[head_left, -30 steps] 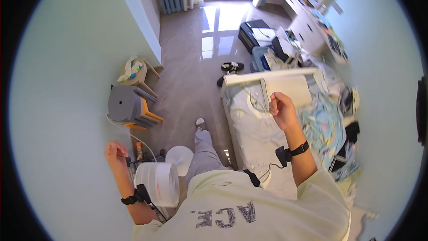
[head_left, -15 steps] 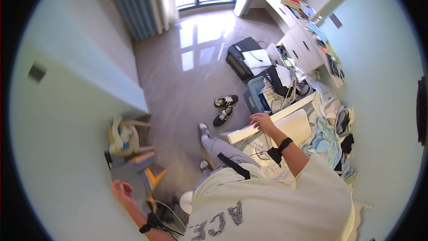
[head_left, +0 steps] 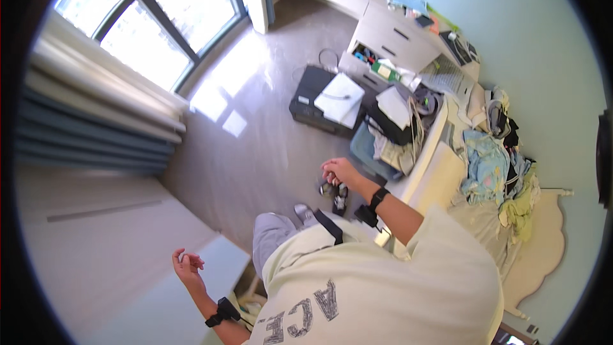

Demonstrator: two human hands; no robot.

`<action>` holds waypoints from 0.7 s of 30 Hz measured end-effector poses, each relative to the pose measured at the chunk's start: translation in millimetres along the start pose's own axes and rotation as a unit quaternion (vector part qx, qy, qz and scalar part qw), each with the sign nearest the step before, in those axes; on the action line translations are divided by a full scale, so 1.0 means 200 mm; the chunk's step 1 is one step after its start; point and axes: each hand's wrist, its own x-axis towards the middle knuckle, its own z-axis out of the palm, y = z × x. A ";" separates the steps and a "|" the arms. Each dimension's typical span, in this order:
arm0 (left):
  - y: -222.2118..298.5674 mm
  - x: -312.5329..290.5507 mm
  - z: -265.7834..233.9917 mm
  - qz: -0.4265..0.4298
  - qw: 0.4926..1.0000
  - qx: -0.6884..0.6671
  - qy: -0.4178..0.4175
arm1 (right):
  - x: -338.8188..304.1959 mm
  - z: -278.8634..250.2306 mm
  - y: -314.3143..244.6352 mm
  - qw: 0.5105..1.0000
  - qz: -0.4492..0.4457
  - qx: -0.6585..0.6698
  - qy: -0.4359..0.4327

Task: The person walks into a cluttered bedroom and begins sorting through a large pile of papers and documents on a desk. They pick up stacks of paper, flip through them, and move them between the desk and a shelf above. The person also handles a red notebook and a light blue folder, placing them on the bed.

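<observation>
My left hand (head_left: 188,266) is raised in the air at the lower left, near the white wardrobe-like surface, palm partly up. Its fingers are loosely bent and apart, with nothing in them. My right hand (head_left: 341,172) hangs in the air in front of me, above a pair of dark shoes (head_left: 340,204) on the floor, which it partly covers. Its fingers are slightly curled and nothing shows in them. Each wrist wears a black strap with a small black device. Nearest to my right hand stands a blue-grey plastic bin (head_left: 365,147) heaped with clothes, a black bag and cables.
A black printer (head_left: 306,99) with white papers on top stands on the floor ahead. Beyond it is a white drawer cabinet (head_left: 389,38) with one drawer pulled out. On the right, a bed with a cream headboard (head_left: 543,236) holds heaped clothes (head_left: 482,166). Curtains (head_left: 89,128) hang left.
My view has swung to the left and I have stepped forward, so the window and curtains show larger. The chair at left has mostly left view. Both hands stay empty.
</observation>
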 end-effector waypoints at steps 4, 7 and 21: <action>0.14 0.96 0.20 0.013 0.994 0.026 -0.105 | 0.40 0.00 -0.46 0.996 -0.047 0.039 0.061; 0.30 1.65 0.52 0.026 0.981 0.026 -0.191 | 0.65 0.01 -0.77 0.985 -0.078 0.056 0.141; 0.79 3.57 2.29 -0.019 0.856 0.127 -0.501 | 1.66 -0.38 -1.87 0.920 -0.118 0.225 0.297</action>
